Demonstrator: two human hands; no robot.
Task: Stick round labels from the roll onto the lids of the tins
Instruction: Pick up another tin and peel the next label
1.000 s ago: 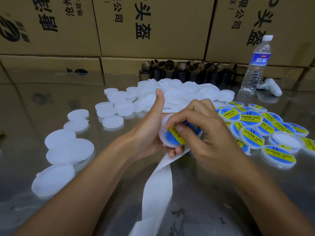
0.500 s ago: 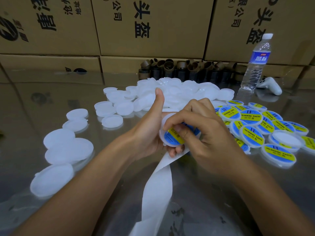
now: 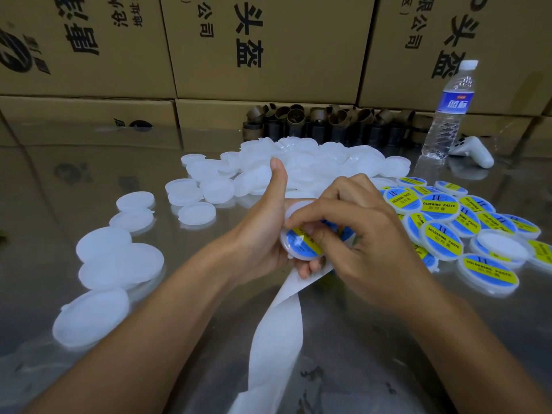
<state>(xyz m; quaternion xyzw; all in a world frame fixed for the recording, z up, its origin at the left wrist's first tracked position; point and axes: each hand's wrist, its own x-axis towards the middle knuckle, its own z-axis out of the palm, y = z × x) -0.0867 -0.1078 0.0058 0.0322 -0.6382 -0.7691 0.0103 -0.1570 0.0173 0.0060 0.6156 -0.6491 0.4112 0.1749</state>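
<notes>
My left hand point(image 3: 263, 231) holds a white round lid point(image 3: 298, 245) from behind, thumb pointing up. A blue and yellow round label covers the lid's face. My right hand point(image 3: 358, 234) lies over the lid, its thumb and fingertips pressing on the label. A white backing strip point(image 3: 277, 336) hangs from under my hands down to the bottom edge of the view. Blank white lids point(image 3: 298, 168) lie heaped behind my hands. Labelled lids point(image 3: 442, 237) are piled at the right.
More blank lids point(image 3: 119, 264) lie scattered at the left on the shiny table point(image 3: 388, 339). A water bottle point(image 3: 448, 109) and a white controller point(image 3: 475, 150) stand at the back right. Brown cardboard cores point(image 3: 322, 121) line the wall of cardboard boxes point(image 3: 268, 46).
My right hand's fingers have slid a little over the label on the lid. My left hand and the strip stay in place.
</notes>
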